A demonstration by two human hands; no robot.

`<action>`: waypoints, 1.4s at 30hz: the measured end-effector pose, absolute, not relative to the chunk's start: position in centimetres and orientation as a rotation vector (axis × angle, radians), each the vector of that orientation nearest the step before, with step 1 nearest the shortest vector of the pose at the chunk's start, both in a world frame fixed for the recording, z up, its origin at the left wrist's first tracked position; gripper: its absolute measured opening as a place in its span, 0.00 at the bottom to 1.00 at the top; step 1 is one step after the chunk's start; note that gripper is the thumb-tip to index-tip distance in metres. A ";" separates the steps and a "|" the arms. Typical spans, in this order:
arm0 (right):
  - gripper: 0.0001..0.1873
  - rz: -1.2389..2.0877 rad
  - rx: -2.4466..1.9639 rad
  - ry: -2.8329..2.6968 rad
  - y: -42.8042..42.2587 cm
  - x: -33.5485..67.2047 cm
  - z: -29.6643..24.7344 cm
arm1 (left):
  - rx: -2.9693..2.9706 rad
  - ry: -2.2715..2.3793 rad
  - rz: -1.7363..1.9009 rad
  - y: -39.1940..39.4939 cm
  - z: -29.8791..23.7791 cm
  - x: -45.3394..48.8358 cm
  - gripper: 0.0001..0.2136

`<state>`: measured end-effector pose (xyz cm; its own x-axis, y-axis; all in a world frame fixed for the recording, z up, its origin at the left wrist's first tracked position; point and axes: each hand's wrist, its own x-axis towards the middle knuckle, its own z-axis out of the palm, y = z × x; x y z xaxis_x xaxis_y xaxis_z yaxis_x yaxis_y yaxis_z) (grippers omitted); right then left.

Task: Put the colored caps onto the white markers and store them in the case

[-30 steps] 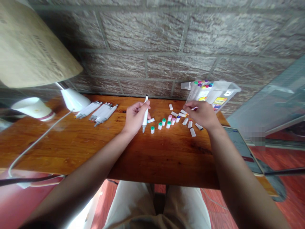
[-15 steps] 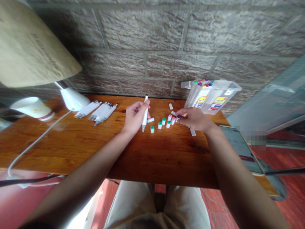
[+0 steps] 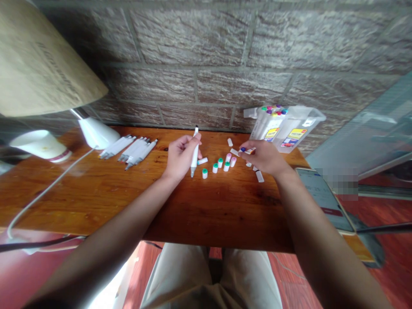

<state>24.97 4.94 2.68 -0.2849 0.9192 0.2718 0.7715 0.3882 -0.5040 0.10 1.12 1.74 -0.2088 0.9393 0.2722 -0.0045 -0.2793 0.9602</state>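
My left hand (image 3: 180,155) is closed round a white marker (image 3: 194,151) with no caps, held nearly upright over the wooden table (image 3: 128,197). My right hand (image 3: 262,156) pinches a small cap with a blue end (image 3: 243,149) just above the table. Between the hands lie several loose caps (image 3: 219,164), some green-ended, some pink-ended, some plain white. More white caps lie under and beside my right hand.
A row of several uncapped white markers (image 3: 128,150) lies at the back left. A clear plastic case (image 3: 286,126) with coloured markers leans on the brick wall. A white lamp base (image 3: 96,133) with its cord, a paper cup (image 3: 40,145) and a phone (image 3: 323,197) are also there.
My right hand moved left from the white caps, took up the blue-ended cap and lifted it slightly. My left hand kept the marker almost still.
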 end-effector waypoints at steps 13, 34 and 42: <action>0.17 0.322 -1.354 -1.684 4.7 24.3 3.6 | 1.330 1.152 1.526 1.0 1.8 -0.1 0.22; 0.21 1.267 -0.851 -1.446 2.9 22.0 5.0 | 1.584 0.927 0.948 -1.0 3.1 0.6 0.22; 0.19 1.328 -0.843 -1.508 2.8 22.1 4.7 | 1.589 0.946 0.928 -1.1 2.8 0.5 0.22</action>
<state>22.07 2.76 4.67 -0.3361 0.9209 0.1975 -0.0792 0.1813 -0.9802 0.51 -1.08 2.77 0.3934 0.9130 0.1076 0.1251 -0.1691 0.9776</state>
